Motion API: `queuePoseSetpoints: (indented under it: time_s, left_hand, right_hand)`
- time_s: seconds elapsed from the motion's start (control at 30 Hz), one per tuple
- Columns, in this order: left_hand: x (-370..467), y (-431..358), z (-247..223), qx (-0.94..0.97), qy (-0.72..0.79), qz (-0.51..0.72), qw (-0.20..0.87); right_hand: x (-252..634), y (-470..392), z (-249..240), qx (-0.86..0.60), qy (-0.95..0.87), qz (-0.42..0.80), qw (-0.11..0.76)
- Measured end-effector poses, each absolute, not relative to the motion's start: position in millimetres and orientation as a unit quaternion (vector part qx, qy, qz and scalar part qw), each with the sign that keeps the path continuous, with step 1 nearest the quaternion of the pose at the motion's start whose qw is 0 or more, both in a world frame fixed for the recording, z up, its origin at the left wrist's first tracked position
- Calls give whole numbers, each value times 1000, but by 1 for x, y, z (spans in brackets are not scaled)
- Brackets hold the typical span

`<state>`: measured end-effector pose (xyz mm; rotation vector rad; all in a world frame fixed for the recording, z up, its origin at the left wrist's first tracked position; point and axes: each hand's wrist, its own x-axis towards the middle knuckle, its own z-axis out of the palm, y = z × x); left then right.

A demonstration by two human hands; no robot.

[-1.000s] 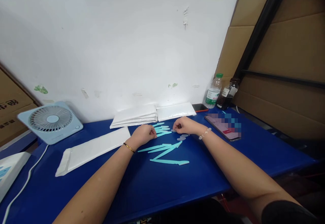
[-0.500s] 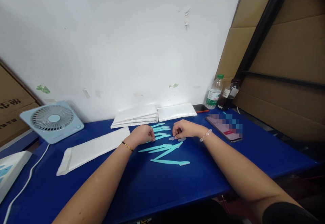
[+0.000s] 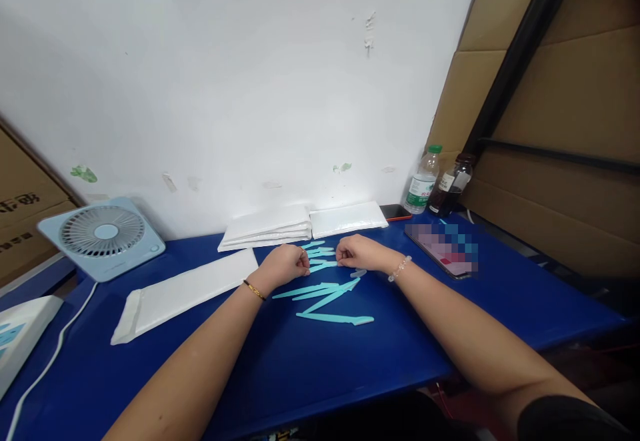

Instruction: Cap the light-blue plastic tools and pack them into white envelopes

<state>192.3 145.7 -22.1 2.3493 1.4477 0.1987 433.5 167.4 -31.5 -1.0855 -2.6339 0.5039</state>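
Note:
Several turquoise razor-like sticks lie on the blue table, some in front of my hands and others between and behind them. My left hand is closed at the left end of one turquoise stick, fingertips pressed together. At that stick's right end, the fingers of my right hand are pinched together; what they hold there is too small to make out. A small clear piece rests on the table just below my right hand.
White padded envelopes are stacked by the wall, another lies at left. A fan stands far left. At right are a phone, another phone, a clear bottle and a dark bottle.
My right hand has moved slightly left, to the end of the turquoise stick. My left hand has shifted a little to the right. Fewer clear pieces show under my right hand.

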Motion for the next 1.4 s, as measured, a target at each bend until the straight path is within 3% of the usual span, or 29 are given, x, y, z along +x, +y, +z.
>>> queuePoseSetpoints:
  time_s: [0.27,0.5,0.9,1.1,1.4]
  left_hand:
    - [195,142,-19,834,522,145,106]
    - [193,133,-2,841,449,-26,300]
    - [187,150,-27,820,498,85,269]
    - [194,147,-29,848,476,105,210]
    - [198,144,-40,857,474,152,130]
  right_hand:
    - [454,170,-15,-405,-882,178,161]
    - [479,171,-7,-401,-879,259,1]
    - [466,174,-21,-380,-897,214,72]
    - [457,173,-21,-396,-901,156,83]
    - [459,175,-25,-400,-891,173,129]
